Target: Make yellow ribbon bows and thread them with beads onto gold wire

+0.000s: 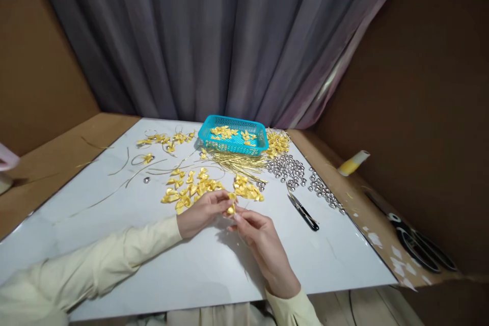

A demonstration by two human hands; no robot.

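My left hand (204, 212) pinches a small yellow ribbon bow (231, 205) between thumb and fingers, just above the table. Close against it, my right hand (263, 242) has thumb and fingertips pressed together beneath the bow. A thin strand shows near those fingertips, but what they grip is too small to make out. Several loose yellow bows (193, 188) lie beyond my left hand, and another yellow pile (247, 188) sits just past the held bow. Gold cord lengths (239, 163) are bundled behind these piles.
A turquoise basket (263, 137) holding yellow bows stands at the back. Silver beads (290, 169) spread along the right side. Black thread snips (303, 213) lie right of my hands. Large scissors (416, 244) and a yellow-white tube (353, 163) rest at the right edge. Bows on cord loops (147, 158) lie left.
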